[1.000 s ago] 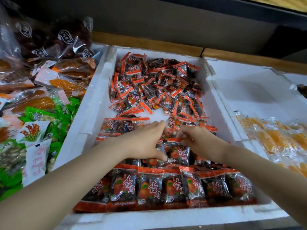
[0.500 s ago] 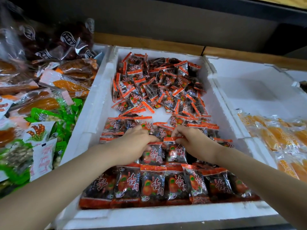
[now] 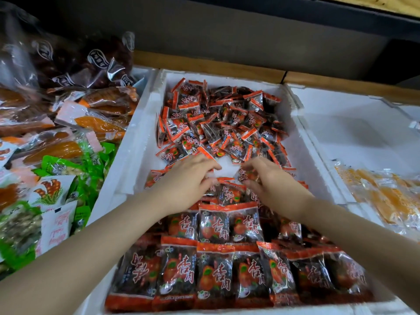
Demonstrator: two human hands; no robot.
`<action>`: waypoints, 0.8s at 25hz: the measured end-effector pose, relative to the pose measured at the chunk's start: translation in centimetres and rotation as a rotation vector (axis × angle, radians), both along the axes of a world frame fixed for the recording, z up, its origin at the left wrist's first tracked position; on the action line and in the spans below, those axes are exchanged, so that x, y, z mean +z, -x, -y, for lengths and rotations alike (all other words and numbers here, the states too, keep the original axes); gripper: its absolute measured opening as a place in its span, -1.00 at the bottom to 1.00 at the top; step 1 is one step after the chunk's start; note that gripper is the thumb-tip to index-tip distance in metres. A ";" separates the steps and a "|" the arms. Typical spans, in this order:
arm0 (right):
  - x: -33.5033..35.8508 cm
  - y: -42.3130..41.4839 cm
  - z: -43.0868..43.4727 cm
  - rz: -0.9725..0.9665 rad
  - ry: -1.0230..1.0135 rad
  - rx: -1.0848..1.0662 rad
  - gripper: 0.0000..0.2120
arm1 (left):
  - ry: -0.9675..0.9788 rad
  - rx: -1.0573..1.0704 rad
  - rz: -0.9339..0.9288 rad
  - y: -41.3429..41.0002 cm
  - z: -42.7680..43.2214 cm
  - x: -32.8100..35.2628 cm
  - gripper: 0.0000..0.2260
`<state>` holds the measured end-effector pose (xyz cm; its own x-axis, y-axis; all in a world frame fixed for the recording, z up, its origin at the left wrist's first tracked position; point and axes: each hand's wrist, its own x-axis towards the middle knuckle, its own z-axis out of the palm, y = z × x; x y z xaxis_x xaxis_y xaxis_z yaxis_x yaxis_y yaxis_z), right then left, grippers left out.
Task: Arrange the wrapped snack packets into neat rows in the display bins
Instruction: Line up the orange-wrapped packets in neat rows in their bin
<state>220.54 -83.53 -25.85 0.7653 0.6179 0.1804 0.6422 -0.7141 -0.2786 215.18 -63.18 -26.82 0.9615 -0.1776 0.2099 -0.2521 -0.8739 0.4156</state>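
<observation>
Left hand (image 3: 186, 181), right hand (image 3: 272, 180) palm-down, apart; right fingers (image 3: 248, 165) pinch packet (image 3: 242, 175).

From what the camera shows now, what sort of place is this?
Probably a shop's bulk snack display: white foam bins stand side by side, one holding rows of red wrapped snack packets, its neighbours holding green packets and orange packets.

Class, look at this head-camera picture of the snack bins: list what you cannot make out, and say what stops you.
Head view:
1. Packets partly under the left hand and right hand: covered by the hands; whether the left hand grips one is unclear.
2. Orange packets, right bin: cut off by the right edge.
3. Small print on the front row: too small.
4. Dark bags, back left: blurred.
</observation>
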 end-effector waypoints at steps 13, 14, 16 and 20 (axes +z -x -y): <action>-1.2 -12.3 -5.6 -0.063 0.077 -0.229 -0.24 | -0.188 0.388 -0.088 -11.8 1.7 -1.6 -0.41; -1.1 -12.5 -5.5 -0.079 0.059 -0.234 -0.22 | -0.126 0.392 -0.096 -12.0 1.6 -1.6 -0.39; -0.7 -12.5 -5.3 -0.056 0.044 -0.233 -0.24 | 0.066 0.361 -0.114 -12.3 1.6 -1.4 -0.47; 0.9 -11.2 -5.2 0.056 -0.147 -0.234 -0.34 | 0.178 0.371 -0.104 -11.2 0.9 0.2 -0.74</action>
<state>231.70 -78.35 -24.99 0.8701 0.3898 0.3016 0.4823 -0.7991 -0.3588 226.37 -64.08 -26.65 0.9710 0.2149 0.1048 0.1172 -0.8101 0.5745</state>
